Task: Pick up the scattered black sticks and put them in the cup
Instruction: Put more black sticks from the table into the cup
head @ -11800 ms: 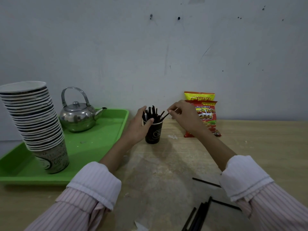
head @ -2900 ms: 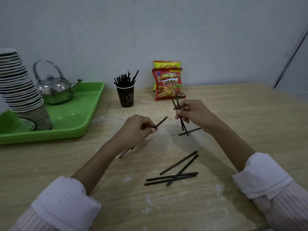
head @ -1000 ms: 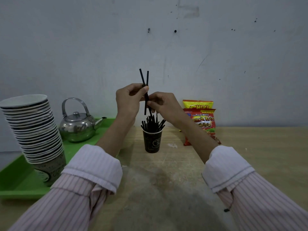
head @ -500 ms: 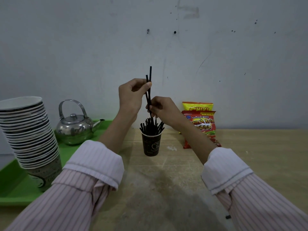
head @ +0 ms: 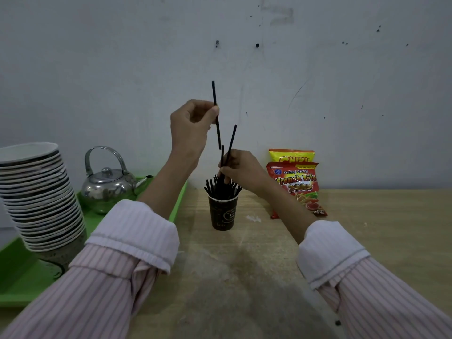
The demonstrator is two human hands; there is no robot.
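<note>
Left hand (head: 193,126) raised, fingers (head: 212,111) pinching one stick (head: 215,94); right hand (head: 241,170) lower, pinching two sticks (head: 232,138).

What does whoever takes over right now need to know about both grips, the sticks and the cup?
Left grip: pinches one black stick upright, above the cup.
Right grip: holds two sticks right over the bundle standing in the cup.
Done: many sticks are in the cup.
Left: drop these three in. No loose sticks show on the table in this view.
</note>
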